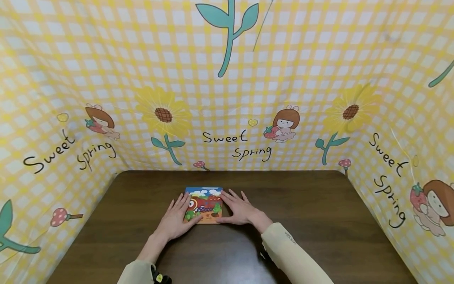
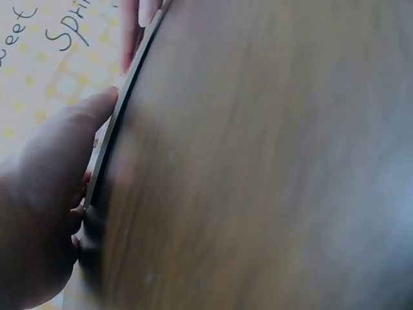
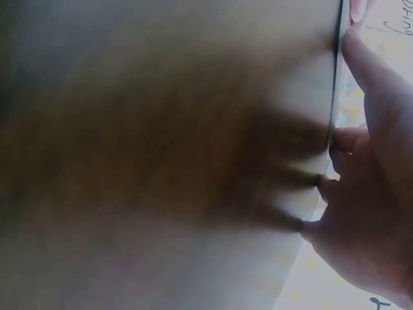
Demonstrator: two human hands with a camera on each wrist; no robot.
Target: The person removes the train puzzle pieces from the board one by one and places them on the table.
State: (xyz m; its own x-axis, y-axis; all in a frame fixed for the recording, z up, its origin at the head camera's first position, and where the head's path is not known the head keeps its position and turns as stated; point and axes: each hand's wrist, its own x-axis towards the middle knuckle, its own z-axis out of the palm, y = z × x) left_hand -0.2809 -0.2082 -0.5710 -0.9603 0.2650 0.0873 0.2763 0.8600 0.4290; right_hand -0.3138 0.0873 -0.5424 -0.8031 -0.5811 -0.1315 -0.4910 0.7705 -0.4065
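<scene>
A small, flat, square picture board (image 1: 205,205) lies on the dark wooden table, showing a red cartoon train under a blue sky. My left hand (image 1: 174,221) rests along its left side, fingers extended at the edge and thumb across the lower left corner. On the opposite side, my right hand (image 1: 242,210) has its fingertips at the right edge and its thumb near the lower right corner. In the left wrist view, the left hand (image 2: 45,168) touches the board's thin edge (image 2: 113,119). The right wrist view shows the right hand (image 3: 371,174) with fingertips low against the tabletop.
The brown table (image 1: 305,213) extends around the board on all sides. A yellow checked cloth (image 1: 227,98) with flowers, cartoon girls and lettering hangs behind the table and along both sides. A dark band with a small device (image 1: 161,277) sits at the left cuff.
</scene>
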